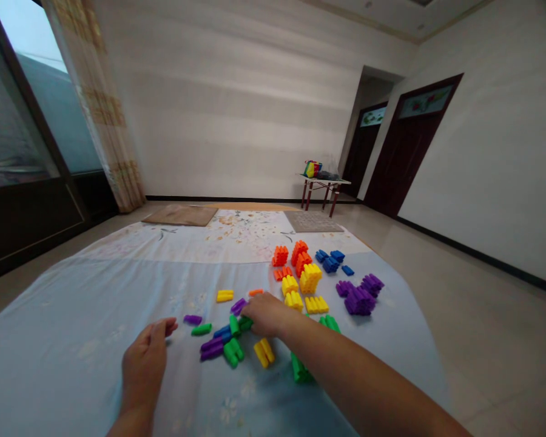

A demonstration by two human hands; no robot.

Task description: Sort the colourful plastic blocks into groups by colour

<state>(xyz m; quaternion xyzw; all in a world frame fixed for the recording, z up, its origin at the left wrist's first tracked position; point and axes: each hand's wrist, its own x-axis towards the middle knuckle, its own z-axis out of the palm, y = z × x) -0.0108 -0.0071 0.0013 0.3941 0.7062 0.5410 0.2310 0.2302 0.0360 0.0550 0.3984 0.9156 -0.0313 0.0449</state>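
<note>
Coloured plastic blocks lie on a pale blue sheet (95,315) spread over the floor. My right hand (267,314) reaches across into a loose mix of pieces, and its fingers close round a green block (244,323). My left hand (146,362) rests on the sheet, fingers loosely stretched out, holding nothing; a small purple block (192,319) lies just beyond its fingertips. Close by lie a green piece (201,329), purple pieces (212,348), a green pair (233,352) and a yellow pair (264,352).
Sorted heaps sit further out: orange (291,255), yellow (306,285), blue (331,260), purple (359,294). A single yellow block (224,295) lies apart. A small table (324,189) stands by the far wall, two dark doors (404,152) to the right, a curtain (100,115) at left.
</note>
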